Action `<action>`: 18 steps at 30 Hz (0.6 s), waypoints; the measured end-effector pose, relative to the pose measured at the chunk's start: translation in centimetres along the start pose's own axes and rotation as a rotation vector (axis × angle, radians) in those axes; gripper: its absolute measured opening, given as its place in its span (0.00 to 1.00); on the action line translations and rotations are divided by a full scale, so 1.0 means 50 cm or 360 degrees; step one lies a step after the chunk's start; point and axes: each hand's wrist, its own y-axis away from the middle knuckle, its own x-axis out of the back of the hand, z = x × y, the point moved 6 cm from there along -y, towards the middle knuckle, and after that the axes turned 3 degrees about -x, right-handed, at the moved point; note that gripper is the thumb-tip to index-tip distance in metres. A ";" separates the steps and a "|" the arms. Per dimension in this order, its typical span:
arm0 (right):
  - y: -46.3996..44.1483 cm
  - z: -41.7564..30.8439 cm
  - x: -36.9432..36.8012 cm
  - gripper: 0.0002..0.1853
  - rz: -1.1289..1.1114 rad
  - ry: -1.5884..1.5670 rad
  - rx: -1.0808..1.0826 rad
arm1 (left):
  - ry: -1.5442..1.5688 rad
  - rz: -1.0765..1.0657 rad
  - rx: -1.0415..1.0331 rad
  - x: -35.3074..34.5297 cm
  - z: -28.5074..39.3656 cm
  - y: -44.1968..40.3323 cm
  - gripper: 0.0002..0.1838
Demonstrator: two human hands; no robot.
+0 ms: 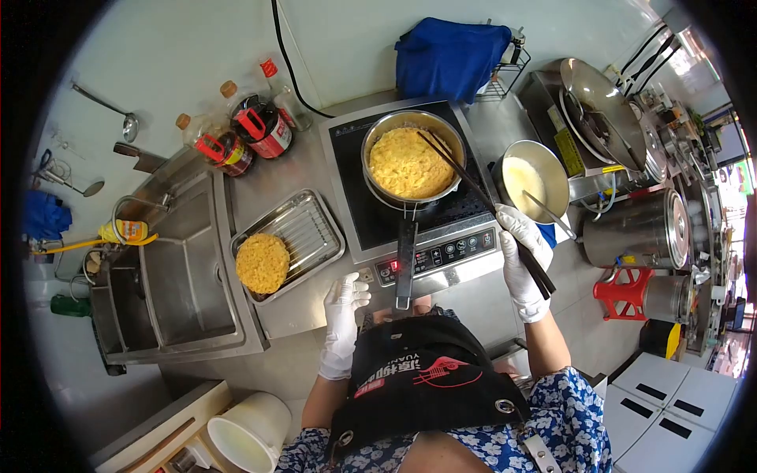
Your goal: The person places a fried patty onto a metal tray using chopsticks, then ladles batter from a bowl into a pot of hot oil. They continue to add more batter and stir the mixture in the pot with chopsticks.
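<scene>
My right hand [523, 256], in a white glove, holds long dark chopsticks [481, 193] whose tips reach into a steel pan. In that pan [369, 183], on the black induction cooktop [352, 158], lies a round yellow food cake [410, 163]. The pan's handle [406, 256] points toward me. My gloved left hand [344, 317] is empty beside the counter's front edge, fingers apart and partly curled. Left of the cooktop, a second golden cake [262, 263] rests on the left part of a metal rack tray [335, 236].
A pot [556, 168] of pale liquid with a spoon stands right of the cooktop. Sauce bottles [264, 130] stand at the back left, beside the sink [189, 268]. Farther right are a wok [603, 102], a large steel pot [631, 236] and a red stool [623, 293].
</scene>
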 end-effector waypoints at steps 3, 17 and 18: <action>-0.007 0.008 -0.010 0.11 -0.0049 -0.0009 -0.0028 | -0.0004 -0.0006 -0.0013 0.005 -0.003 0.001 0.17; -0.022 0.000 -0.001 0.11 -0.0112 -0.0115 -0.0053 | -0.0002 0.0012 -0.0026 0.008 -0.007 -0.004 0.15; -0.020 -0.003 0.006 0.11 -0.0082 -0.0090 -0.0067 | 0.0001 0.0013 -0.0022 0.007 -0.008 -0.005 0.15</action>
